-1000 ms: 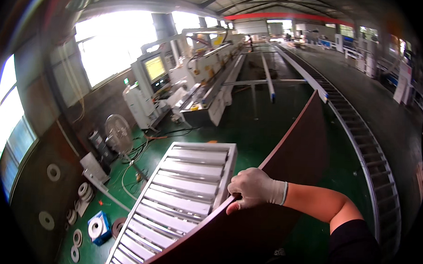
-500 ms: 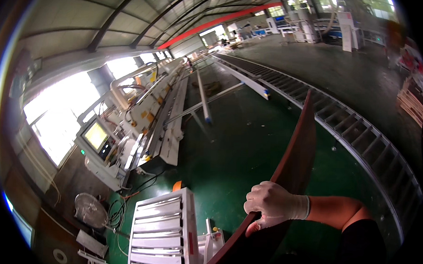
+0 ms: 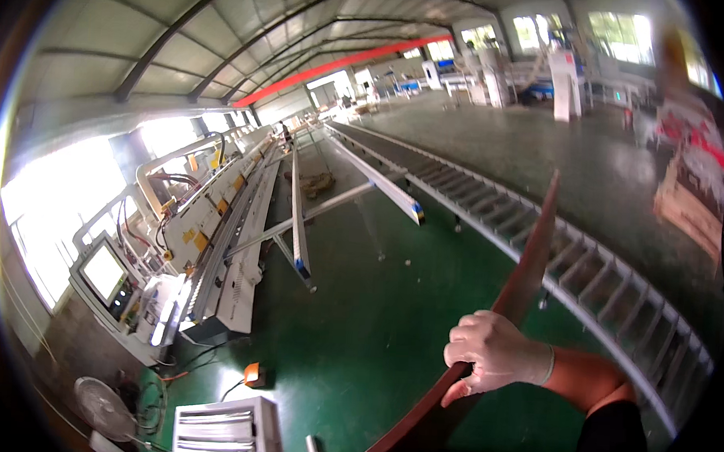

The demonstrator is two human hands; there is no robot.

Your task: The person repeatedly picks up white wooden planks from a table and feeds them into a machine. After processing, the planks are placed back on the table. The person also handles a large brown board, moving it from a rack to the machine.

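Gripping the top edge of one reddish-brown wooden panel (image 3: 512, 299), a single gloved right hand (image 3: 497, 354) is curling its fingers (image 3: 465, 345) closed over the board, thumb below the edge. The left hand is not showing. The panel is standing on edge, running from the lower middle of the view up and away to the right. Just left of its near end, one white roller stand (image 3: 219, 428) is sitting on the green floor (image 3: 390, 323), with one small orange box (image 3: 253, 374) and one fan (image 3: 104, 408) nearby. Beyond, one long roller conveyor (image 3: 584, 266) is stretching along the right, and one long white machine (image 3: 211, 221) along the left. Compared with half a second ago, the view is tilting higher, so the roller stand is sinking toward the bottom edge, while the grip is staying unchanged.
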